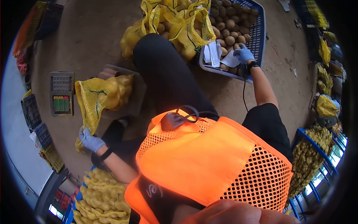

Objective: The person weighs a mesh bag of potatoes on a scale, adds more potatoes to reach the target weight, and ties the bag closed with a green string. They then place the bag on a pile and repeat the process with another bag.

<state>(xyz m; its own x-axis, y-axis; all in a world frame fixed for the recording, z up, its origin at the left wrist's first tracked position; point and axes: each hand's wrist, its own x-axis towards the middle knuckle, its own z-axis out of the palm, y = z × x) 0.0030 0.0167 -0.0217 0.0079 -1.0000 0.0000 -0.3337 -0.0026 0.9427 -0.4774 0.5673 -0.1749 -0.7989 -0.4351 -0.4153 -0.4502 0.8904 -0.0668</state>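
At the left, my left hand [90,140], in a light blue glove, is closed on the gathered mouth of a yellow mesh bag [97,98]. Potatoes fill the bag's far end, which lies on a grey scale platform [138,89]. My right hand [244,55], also gloved in blue, reaches into a blue basket [262,37] of loose potatoes [230,24]. Its fingers are over the potatoes, beside white papers [212,54]; whether they grip one is too small to tell. Several filled mesh bags [186,37] stand left of the basket.
A scale display with keypad [62,93] lies on the floor at the left. Stacked potato bags [100,194] are at the lower left, and more [307,160] fill a blue rack at the lower right. Crates [31,112] stand along the left edge.
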